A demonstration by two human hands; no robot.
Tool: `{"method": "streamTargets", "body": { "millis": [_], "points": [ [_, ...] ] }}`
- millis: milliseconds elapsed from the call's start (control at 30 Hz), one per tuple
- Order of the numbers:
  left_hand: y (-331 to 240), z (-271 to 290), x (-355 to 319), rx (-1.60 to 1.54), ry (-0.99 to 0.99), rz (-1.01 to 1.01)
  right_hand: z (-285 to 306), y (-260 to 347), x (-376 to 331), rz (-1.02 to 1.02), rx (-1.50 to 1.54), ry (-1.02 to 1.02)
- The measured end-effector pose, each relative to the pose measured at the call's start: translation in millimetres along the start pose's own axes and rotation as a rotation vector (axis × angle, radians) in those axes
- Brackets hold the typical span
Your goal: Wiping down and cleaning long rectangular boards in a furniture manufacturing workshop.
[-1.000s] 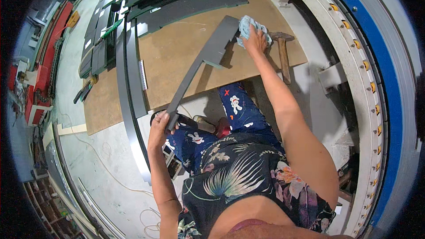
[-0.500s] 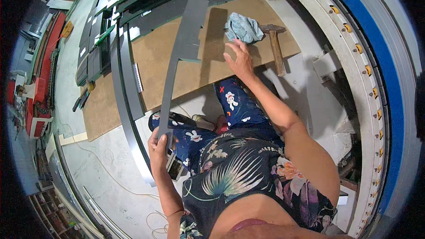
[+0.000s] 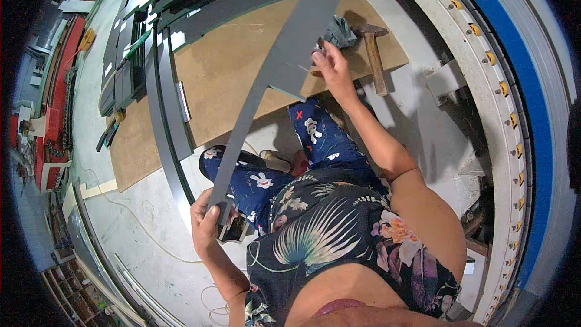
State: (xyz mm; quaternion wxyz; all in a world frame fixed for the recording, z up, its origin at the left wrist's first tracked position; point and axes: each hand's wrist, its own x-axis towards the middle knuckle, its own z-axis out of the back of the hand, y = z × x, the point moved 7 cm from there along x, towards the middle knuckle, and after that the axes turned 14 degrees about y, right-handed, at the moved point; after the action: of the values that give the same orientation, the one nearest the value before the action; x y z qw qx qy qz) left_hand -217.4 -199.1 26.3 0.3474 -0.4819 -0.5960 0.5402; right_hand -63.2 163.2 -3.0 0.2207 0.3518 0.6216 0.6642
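A long dark grey flat metal piece (image 3: 284, 54) is held tilted across my front, its broad end far and to the right, its narrow tail near me. My left hand (image 3: 207, 221) is closed round the narrow tail, thumb on top. My right hand (image 3: 334, 72) grips the right edge of the broad part at a small notch; some of its fingertips are hidden behind the piece. Just beyond that hand lies a crumpled blue-grey cloth (image 3: 343, 33), partly covered by the metal. To its right rests a hammer (image 3: 375, 63) with a wooden handle.
Under the work is a brown board (image 3: 212, 79). Stacked dark panels (image 3: 227, 15) lie at its far side, long strips (image 3: 160, 97) at its left. A green-handled tool (image 3: 138, 46) sits on the left stack. A white and blue machine (image 3: 535, 145) curves along the right.
My right hand has closed on the metal piece's edge. The broad end has swung right, now overlapping the cloth in view. My left hand has moved slightly left and nearer.
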Motion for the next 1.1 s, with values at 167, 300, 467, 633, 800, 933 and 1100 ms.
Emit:
{"method": "streamTargets", "body": {
  "millis": [167,300,467,633,800,933,1100],
  "points": [
    [-4,3,-3,0.029,0.044,0.093,32,-16,-24,-0.035,-0.118,-0.161],
    [-36,10,-3,0.198,0.062,0.123,49,48,-65,-0.027,-0.954,-0.205],
    [-87,-15,35,0.405,0.240,0.175,14,134,-107,0.185,-1.044,0.127],
    [-127,-93,70,0.549,0.387,0.293,-69,167,-128,0.489,-0.886,0.442],
    [-113,-173,110,0.804,0.877,0.471,-56,142,-148,0.343,-0.798,0.475],
    [-112,-223,138,0.699,0.977,0.369,-4,119,-175,0.184,-0.800,0.194],
    [-99,-250,191,0.607,1.021,0.169,108,88,-255,-0.153,-0.637,-0.604]
  ]
}}
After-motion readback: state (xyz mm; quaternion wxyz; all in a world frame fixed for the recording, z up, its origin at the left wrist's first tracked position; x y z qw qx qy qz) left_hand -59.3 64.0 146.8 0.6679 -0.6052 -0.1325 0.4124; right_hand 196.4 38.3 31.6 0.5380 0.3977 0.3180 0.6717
